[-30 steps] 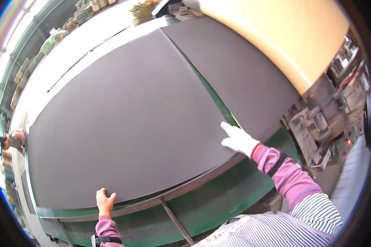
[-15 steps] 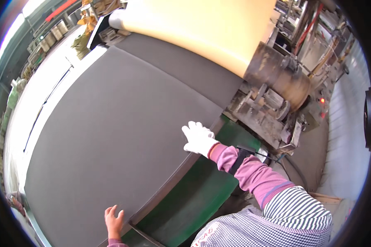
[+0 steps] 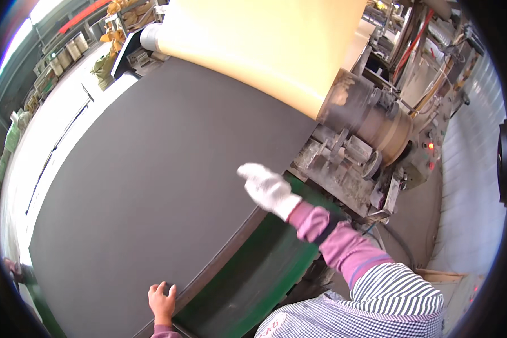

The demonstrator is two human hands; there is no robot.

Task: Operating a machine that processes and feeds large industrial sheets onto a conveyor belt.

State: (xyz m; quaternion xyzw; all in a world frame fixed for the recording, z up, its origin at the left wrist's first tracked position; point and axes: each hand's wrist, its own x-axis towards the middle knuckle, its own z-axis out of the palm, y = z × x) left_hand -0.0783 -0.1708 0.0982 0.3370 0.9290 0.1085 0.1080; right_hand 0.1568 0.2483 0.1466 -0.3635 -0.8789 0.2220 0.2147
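Note:
A wide dark grey sheet [image 3: 146, 174] lies across a large surface before me. My right hand [image 3: 267, 188], in a white knit glove, is over the sheet near its right edge. Its fingers point left and are slightly blurred; nothing shows in them, and whether they touch the sheet is unclear. My left hand [image 3: 162, 304] is bare, close to the sheet's near edge, with the thumb apart from the bent fingers and nothing seen in it. At the far side the sheet meets a broad pale-yellow sheet [image 3: 259, 50], which curves round a roller.
A brown metal drum [image 3: 366, 115] and machine parts with a handwheel [image 3: 372, 165] stand at the right. Below the sheet's near edge runs a green surface [image 3: 248, 270]. A red light [image 3: 431, 146] glows at far right. Part of another person [image 3: 12, 270] shows at the left rim.
The line across the far part of the dark sheet has gone from sight at the yellow sheet. My right hand has shifted left and its fingers have drawn closer together. The view has shifted slightly.

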